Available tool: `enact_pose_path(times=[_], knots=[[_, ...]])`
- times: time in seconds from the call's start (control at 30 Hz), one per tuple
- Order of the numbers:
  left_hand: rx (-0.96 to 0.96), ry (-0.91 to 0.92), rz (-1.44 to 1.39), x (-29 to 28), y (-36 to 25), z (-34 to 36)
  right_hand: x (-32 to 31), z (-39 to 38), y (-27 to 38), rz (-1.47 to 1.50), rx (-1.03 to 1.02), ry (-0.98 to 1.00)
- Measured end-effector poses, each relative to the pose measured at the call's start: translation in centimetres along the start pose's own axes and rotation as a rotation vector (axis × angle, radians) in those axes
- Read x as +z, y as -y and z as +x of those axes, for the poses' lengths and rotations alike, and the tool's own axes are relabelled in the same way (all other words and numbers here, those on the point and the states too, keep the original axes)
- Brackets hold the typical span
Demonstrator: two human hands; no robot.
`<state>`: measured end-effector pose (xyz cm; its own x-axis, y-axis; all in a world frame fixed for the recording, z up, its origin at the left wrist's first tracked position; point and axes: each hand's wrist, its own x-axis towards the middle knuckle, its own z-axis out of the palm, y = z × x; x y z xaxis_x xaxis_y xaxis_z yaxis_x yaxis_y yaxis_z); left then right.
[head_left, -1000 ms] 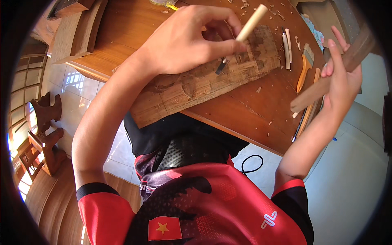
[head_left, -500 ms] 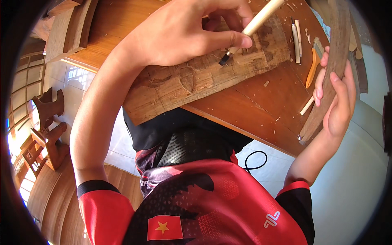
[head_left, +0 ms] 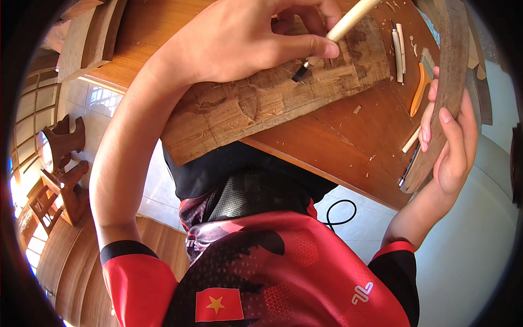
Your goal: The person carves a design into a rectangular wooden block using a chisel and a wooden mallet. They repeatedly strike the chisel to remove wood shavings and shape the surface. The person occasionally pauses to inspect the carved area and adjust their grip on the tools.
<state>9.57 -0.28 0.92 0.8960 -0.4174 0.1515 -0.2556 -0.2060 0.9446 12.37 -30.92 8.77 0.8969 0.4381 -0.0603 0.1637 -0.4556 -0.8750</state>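
The wooden bar is standing steeper than a second ago, having swung upward in the person's right hand, whose half-curled fingers and thumb are holding it around the lower part. The left hand is pinching the chisel by its pale handle, fingers closed on it, and is hovering over the carved board, the dark blade pointing down just below the thumb.

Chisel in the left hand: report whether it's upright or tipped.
Tipped: its pale handle slants toward the upper right, dark blade lower left.
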Motion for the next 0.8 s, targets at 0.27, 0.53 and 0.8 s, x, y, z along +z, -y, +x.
enact_pose_path(times=[0.27,0.53,0.8], knots=[[-0.022,0.014,-0.042,0.4,0.9,0.4,0.7,1.4,-0.2,0.001,-0.011,-0.159],[0.132,-0.004,-0.003,0.5,1.9,0.8,2.0,1.9,-0.3,0.018,0.059,-0.055],[0.086,0.003,0.086,0.2,0.6,0.6,1.7,0.9,-0.8,0.196,0.081,-0.146]])
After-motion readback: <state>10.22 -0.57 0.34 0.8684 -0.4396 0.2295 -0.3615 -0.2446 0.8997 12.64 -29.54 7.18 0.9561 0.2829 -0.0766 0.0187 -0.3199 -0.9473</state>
